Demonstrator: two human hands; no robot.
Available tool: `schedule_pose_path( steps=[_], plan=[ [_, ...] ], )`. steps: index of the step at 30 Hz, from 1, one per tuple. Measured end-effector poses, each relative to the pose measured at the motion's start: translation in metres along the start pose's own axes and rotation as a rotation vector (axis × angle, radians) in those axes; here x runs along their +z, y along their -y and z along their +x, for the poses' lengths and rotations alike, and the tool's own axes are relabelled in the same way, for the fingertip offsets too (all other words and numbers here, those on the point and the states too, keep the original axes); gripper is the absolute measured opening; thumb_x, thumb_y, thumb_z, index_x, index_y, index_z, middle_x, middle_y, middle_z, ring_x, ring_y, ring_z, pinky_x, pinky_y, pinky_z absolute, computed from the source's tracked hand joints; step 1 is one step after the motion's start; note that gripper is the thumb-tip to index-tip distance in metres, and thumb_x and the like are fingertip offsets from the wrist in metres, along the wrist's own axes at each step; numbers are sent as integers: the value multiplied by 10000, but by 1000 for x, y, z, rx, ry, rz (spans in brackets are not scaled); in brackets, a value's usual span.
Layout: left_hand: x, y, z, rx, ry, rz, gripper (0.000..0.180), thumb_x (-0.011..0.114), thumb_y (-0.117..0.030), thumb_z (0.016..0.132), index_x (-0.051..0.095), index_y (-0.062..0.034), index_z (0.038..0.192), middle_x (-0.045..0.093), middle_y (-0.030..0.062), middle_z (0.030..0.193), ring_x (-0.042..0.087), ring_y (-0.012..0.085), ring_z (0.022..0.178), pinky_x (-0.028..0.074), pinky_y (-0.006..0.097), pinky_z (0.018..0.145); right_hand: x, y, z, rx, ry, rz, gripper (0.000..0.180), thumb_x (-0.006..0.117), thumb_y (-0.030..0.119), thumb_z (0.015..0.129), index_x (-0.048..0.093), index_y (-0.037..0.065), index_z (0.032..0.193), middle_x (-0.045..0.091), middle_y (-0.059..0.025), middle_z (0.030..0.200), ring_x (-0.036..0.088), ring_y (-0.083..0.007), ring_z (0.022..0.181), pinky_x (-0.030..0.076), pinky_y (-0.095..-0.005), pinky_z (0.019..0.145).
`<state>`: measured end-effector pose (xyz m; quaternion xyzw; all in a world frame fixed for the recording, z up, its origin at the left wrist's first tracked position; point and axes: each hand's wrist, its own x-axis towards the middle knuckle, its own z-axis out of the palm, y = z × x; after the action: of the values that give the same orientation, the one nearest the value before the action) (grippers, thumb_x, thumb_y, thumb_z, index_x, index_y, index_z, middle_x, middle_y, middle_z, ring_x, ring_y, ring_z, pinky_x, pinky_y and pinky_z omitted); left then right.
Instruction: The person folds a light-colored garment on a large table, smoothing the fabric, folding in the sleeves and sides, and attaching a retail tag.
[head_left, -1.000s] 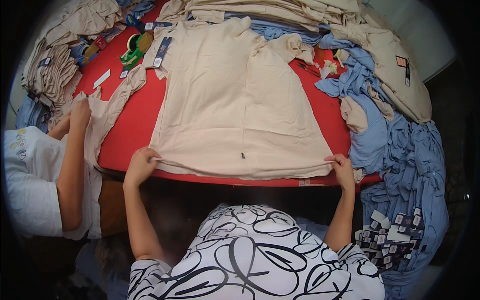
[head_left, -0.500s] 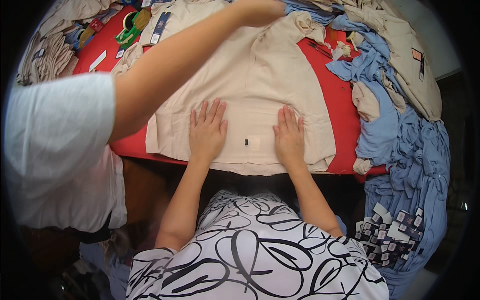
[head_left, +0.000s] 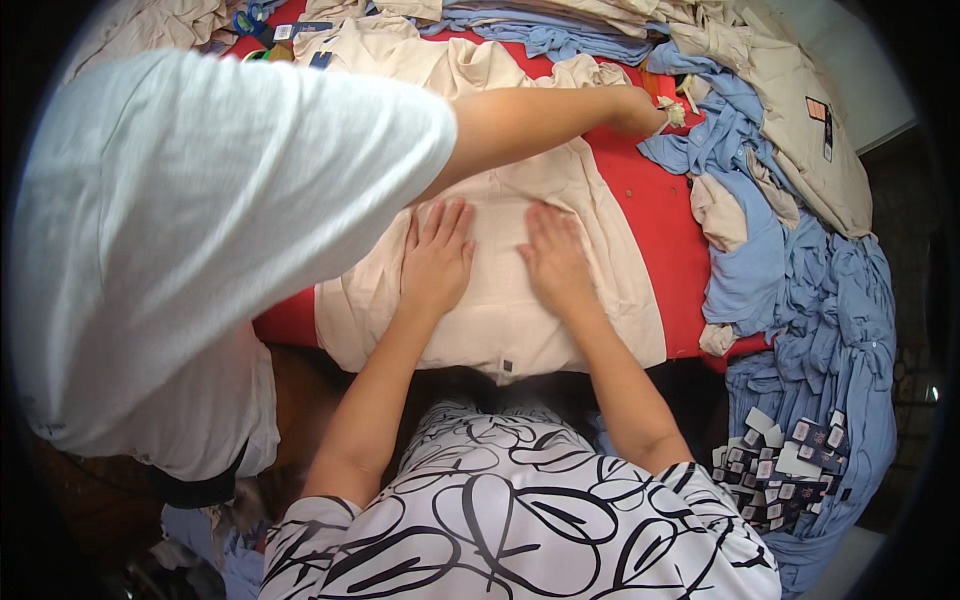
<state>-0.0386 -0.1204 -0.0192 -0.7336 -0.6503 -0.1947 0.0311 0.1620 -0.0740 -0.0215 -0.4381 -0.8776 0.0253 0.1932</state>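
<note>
A beige garment [head_left: 490, 315] lies spread on the red-covered table [head_left: 685, 270], its near hem hanging slightly over the edge. A small dark label [head_left: 508, 366] shows by that hem. My left hand [head_left: 438, 258] rests flat on the cloth, fingers stretched forward. Opposite it, my right hand [head_left: 557, 262] is also flat, fingers a little spread and slightly blurred. Neither hand holds anything. From the left, another person's arm [head_left: 530, 125] reaches across above the garment. That person's hand [head_left: 635, 110] is beside a pale crumpled scrap [head_left: 674, 113]; whether it grips anything is unclear.
Blue garments [head_left: 800, 290] heap along the right side. Dark and white tags [head_left: 785, 470] are piled on them, low right. More beige clothing [head_left: 790, 120] lies at the far right. The other person's white sleeve [head_left: 250, 170] blocks much of the left side.
Both my hands have slid forward and closer together. The garment's label and hem have shifted toward me. The other person's arm has swung right and nearer, toward the scrap.
</note>
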Motion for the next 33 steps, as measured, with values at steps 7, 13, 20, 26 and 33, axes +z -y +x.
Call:
schedule_pose_path(
  steps=[7,13,20,26,33],
  plan=[
    [-4,-3,-19,-98,43,-22,554,519,-289,967,429,-62,1464,390,100,1551,318,265,1454,209,517,1189,-13,-1,-25,153,28,-58,547,530,267,982,430,-14,1441,377,-164,1543,327,-302,1444,211,-490,1189],
    [-33,-22,-46,-107,234,-188,517,566,-293,931,521,-49,1385,474,101,1479,395,281,1395,241,518,1167,-31,5,-61,222,53,17,445,587,198,942,544,3,1340,532,-144,1399,422,-303,1358,273,-476,1152],
    [21,-3,37,80,-134,-57,560,579,-300,918,504,-36,1406,530,114,1405,469,279,1311,319,513,1113,6,-1,21,-54,-180,37,388,591,72,900,592,11,1283,603,-130,1286,524,-315,1252,390,-463,1071],
    [9,-4,53,28,-78,-48,552,566,-306,934,487,-120,1448,507,111,1425,444,323,1307,303,502,1117,1,-5,42,-23,-187,21,412,596,164,939,586,92,1345,587,-90,1151,528,-283,1055,407,-436,932],
    [13,19,74,-87,-60,24,642,602,-426,900,461,-185,1478,428,130,1488,356,357,1375,213,586,1144,4,-12,77,132,-61,-146,495,621,365,916,593,158,1364,507,-49,953,462,-238,921,345,-423,825]
  ],
)
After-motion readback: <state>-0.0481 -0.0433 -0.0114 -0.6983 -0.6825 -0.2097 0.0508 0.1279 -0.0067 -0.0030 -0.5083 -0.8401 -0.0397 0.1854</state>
